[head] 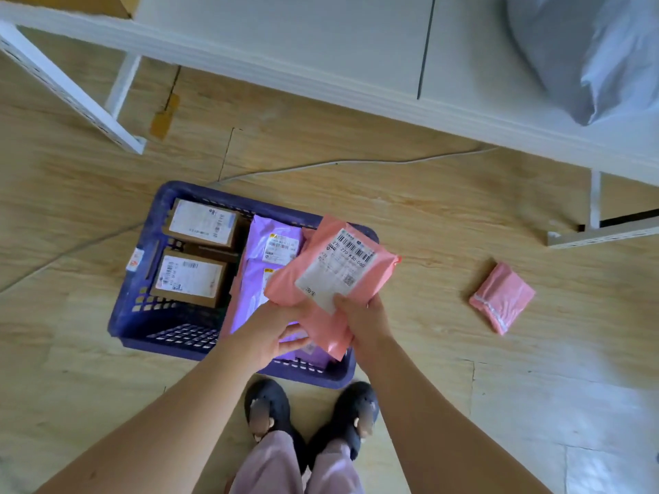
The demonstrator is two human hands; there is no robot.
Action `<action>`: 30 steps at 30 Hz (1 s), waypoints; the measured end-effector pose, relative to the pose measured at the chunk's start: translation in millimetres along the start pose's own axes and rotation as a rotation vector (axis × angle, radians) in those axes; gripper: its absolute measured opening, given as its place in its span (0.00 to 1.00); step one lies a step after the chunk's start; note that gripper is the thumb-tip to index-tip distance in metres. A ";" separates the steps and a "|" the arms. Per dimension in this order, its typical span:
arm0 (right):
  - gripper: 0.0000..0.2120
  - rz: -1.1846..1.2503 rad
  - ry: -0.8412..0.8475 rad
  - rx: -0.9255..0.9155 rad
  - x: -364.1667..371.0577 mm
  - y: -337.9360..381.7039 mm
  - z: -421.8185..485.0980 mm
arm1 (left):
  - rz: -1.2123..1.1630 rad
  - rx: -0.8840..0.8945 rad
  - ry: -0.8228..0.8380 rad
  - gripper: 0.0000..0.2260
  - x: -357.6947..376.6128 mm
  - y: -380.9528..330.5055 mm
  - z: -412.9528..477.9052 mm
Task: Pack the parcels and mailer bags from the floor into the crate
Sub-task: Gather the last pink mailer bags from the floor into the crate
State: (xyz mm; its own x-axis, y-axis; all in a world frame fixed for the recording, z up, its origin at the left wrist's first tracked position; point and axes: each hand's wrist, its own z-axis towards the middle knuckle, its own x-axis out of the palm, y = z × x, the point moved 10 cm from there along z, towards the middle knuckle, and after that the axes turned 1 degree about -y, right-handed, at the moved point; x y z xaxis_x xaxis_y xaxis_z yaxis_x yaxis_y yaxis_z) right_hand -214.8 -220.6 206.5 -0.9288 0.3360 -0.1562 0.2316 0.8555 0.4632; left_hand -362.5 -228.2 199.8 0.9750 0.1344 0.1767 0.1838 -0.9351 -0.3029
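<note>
Hovering above the right half of the crate (141, 308), one pink mailer bag (321, 279) is held in both hands, white barcode label facing up. Its near left edge is gripped by the left hand (274, 328), with the fingers curled round it. Its near right edge is pinched by the right hand (363, 317), with the thumb pressed on a corner of the label. Whether the bag touches the crate's contents cannot be told.

Crate: dark blue plastic with slotted walls and base, set on the wooden floor (428, 215) just ahead of the person's feet.
- Left half: two cardboard parcels, a far one (201, 222) and a near one (189, 276), are laid flat side by side, labels up. Bare base is seen in the near left corner.
- Right half: purple mailer bags (274, 240) are laid overlapping, partly hidden by the held bag and the hands.

Floor, right of the crate and well apart from it: a second pink mailer bag (501, 297), folded, lying flat.

Other items:
- black slippers (267, 408) and pale trousers at the bottom edge
- a white cable (356, 162) laid across the floor beyond the crate
- a white metal frame (71, 90) at upper left
- a white cabinet front (285, 41)
- a grey bundle (588, 55) at upper right
</note>
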 end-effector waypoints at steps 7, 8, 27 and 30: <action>0.21 -0.345 0.030 -0.077 -11.0 -11.1 36.8 | 0.430 0.310 -0.324 0.36 -39.8 -16.8 44.4; 0.21 -0.388 0.037 -0.077 -9.7 -15.4 41.8 | 0.469 0.305 -0.287 0.36 -38.9 -13.8 54.1; 0.44 -1.455 0.043 -0.699 34.8 -65.5 55.9 | 1.223 0.332 -0.112 0.23 -44.2 51.7 115.6; 0.43 -1.495 0.041 -0.867 51.8 -62.4 57.0 | 1.288 0.406 -0.151 0.32 -40.2 42.2 119.7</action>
State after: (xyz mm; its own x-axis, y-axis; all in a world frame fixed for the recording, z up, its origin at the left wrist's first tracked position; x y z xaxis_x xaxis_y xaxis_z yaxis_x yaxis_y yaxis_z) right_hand -260.9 -234.1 119.8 -0.1873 -0.5091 -0.8401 -0.9668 -0.0559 0.2494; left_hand -379.1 -233.8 67.8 0.4805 -0.6955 -0.5342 -0.8627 -0.2652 -0.4307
